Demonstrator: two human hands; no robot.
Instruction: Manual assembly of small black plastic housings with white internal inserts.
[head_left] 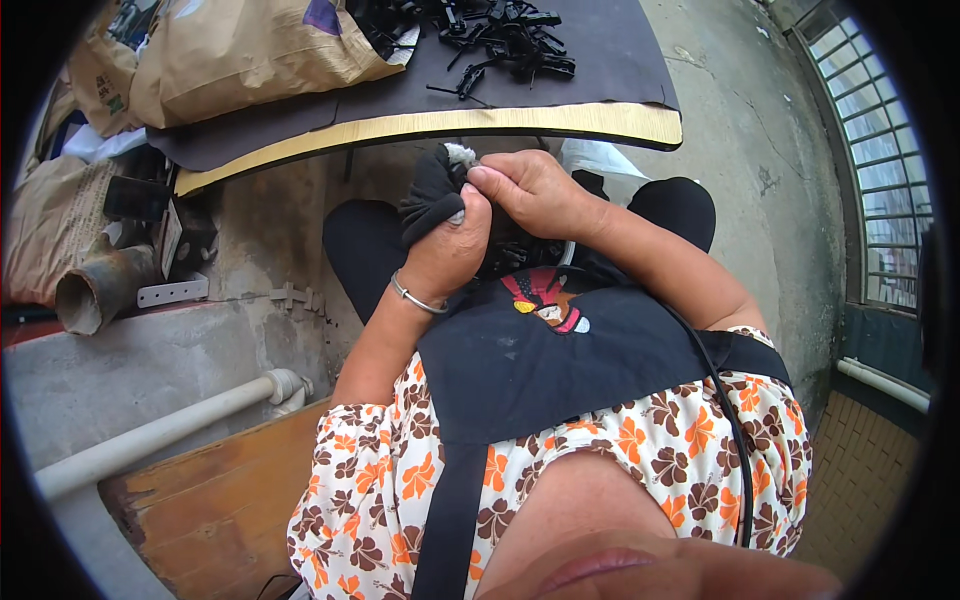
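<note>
Black cloth [432, 200] sits bunched in the clenched left hand [452, 250] over the lap, near the bench [450, 122], while the right hand [530, 190] pinches its white tip, likely mid-fitting, needing a steady pull next.

Large tan paper sack [240, 55] lying on its side on the dark tabletop, upper left, purple patch near its open end. Second tan sack [100, 80] just left of it, small green mark (print too small to tell). Crumpled brown paper bag [45, 225] at far left, below the table
</note>
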